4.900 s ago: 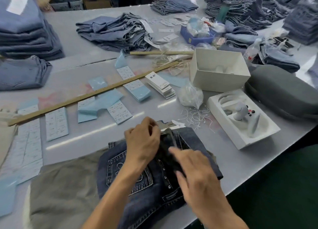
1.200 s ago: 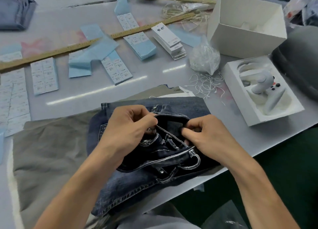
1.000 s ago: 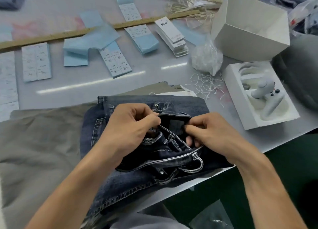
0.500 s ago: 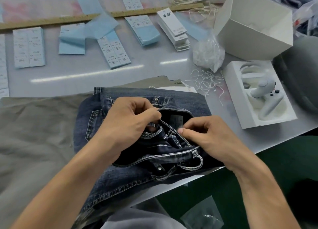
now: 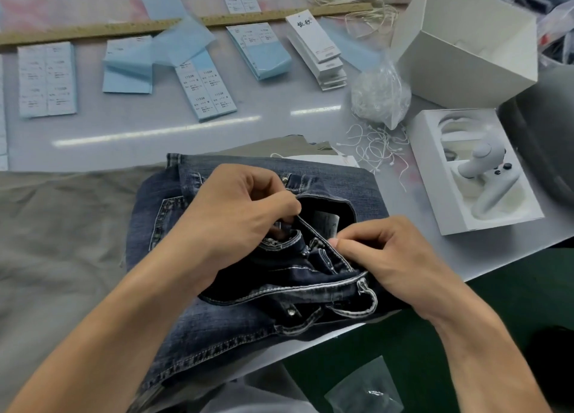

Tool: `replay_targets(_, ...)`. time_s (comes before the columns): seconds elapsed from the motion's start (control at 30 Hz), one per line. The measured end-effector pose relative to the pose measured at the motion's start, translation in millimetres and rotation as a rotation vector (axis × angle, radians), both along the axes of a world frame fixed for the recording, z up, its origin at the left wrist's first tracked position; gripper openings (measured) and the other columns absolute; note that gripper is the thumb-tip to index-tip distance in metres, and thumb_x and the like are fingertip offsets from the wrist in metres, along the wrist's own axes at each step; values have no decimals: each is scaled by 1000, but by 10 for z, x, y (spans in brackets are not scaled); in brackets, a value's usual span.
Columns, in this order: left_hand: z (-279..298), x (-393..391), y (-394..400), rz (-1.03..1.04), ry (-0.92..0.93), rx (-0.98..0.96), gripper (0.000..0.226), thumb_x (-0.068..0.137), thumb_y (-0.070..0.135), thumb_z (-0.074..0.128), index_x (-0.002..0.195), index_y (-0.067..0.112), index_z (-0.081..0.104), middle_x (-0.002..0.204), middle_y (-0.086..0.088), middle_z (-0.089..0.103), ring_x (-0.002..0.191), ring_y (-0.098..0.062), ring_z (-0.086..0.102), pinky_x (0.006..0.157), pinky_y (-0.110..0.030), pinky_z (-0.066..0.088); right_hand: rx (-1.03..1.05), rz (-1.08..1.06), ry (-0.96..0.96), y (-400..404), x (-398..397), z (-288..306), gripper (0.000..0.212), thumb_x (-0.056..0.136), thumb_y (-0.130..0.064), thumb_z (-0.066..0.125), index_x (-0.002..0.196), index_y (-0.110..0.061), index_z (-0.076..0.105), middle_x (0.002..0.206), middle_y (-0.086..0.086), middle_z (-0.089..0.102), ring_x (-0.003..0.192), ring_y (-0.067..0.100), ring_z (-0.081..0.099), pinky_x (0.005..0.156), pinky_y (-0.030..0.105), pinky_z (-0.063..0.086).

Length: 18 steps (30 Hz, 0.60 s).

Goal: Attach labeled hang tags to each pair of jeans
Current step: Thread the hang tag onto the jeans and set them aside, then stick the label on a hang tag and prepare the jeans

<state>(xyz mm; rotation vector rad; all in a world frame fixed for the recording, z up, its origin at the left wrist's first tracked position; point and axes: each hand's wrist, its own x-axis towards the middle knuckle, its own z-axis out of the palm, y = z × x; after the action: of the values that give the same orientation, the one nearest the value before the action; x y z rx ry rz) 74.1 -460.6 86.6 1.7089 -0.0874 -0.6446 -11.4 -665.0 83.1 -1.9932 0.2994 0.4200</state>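
A folded pair of dark blue jeans (image 5: 338,179) lies at the table's near edge, its waistband pulled open toward me. My left hand (image 5: 230,220) pinches the waistband at the button end. My right hand (image 5: 388,254) pinches the opposite waistband edge, thumb and forefinger pressed together. A small white inner label (image 5: 326,221) shows inside the opening. A stack of white hang tags (image 5: 316,52) sits farther back. Loose white tag strings (image 5: 379,145) lie to the right of the jeans, in front of a clear bag of strings (image 5: 380,97).
Sheets of blue-backed sticker labels (image 5: 205,89) and a wooden ruler (image 5: 93,30) lie across the grey table (image 5: 149,130). A khaki cloth (image 5: 56,226) lies left. An open white box (image 5: 466,49) and a tray holding a white controller (image 5: 478,170) stand right.
The view has tilted down and closer to the jeans. Both hands went from smoothing the folded jeans to pulling the waistband open, and the inner label has come into sight.
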Motion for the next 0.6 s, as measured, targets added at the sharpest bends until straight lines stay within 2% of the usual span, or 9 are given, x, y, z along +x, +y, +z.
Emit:
replay_targets(0.07,16,13,-11,-10,-9,6,21,81,14,74,60,11,70,76,-8,76,78,-21,74,60,-12,53,5,-3,-24,-12,-12,-35,18,87,-39,73,81,-24,80,75,15,70,66,12,58,63,26,43)
replay_targets(0.2,19,32,-13,-27,-15,-13,19,77,20,73,60,13,70,74,-7,76,70,-17,74,58,-10,49,20,-7,-32,-23,-18,-61,31,78,-54,67,82,-27,81,75,11,72,66,11,60,62,22,43)
replay_targets(0.37,-29,-8,-37,-1,-92,-15,18,76,21,72,64,9,68,73,-14,73,80,-23,73,55,-5,44,55,-1,-27,-27,-37,-49,30,80,-52,68,83,-25,81,77,10,74,70,26,67,66,28,49)
replay_targets(0.43,-36,-11,-40,-26,-149,-2,16,79,23,73,67,13,70,74,-8,75,84,-25,73,59,-8,47,38,18,-36,0,-13,-39,24,84,-47,72,83,-24,81,77,10,74,73,31,68,68,31,49)
replay_targets(0.5,-11,-67,39,-68,-281,8,12,85,28,73,75,22,73,86,6,77,88,-18,73,68,-15,53,3,18,-42,-15,-43,7,21,89,-45,71,84,-26,81,79,4,76,75,26,71,69,30,53)
replay_targets(0.57,-11,-142,251,68,-454,24,4,89,30,70,90,30,73,105,16,74,100,-7,71,80,-20,54,47,0,-66,25,-119,220,28,90,-56,64,95,-33,79,87,-1,77,82,16,73,73,26,57)
replay_targets(0.6,-39,-181,428,216,-503,19,5,91,31,68,95,32,71,103,14,74,96,-5,70,79,-19,54,24,13,-48,8,-210,328,35,86,-67,62,104,-40,76,96,-5,77,90,11,72,78,25,57)
